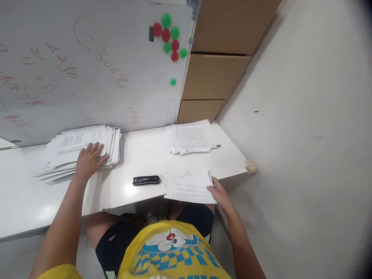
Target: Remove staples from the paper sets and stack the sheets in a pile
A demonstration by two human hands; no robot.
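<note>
My left hand (90, 159) lies with fingers spread on top of a tall, uneven stack of printed papers (68, 145) at the left of the table. In my right hand (218, 192) is a printed sheet (187, 186), pinched at its right edge between thumb and fingers. That sheet reaches over the table's front edge; whether it is one page or several, I cannot tell. A black stapler (146, 180) rests on the table between my hands, just left of the sheet. Farther back, a lower pile of papers (190, 136) sits near the right end.
A whiteboard (139, 77) with red writing and several red and green magnets (166, 35) stands along the back of the white table (142, 149). Cardboard boxes (216, 75) are stacked behind the right end. A white wall (305, 135) bounds the right side.
</note>
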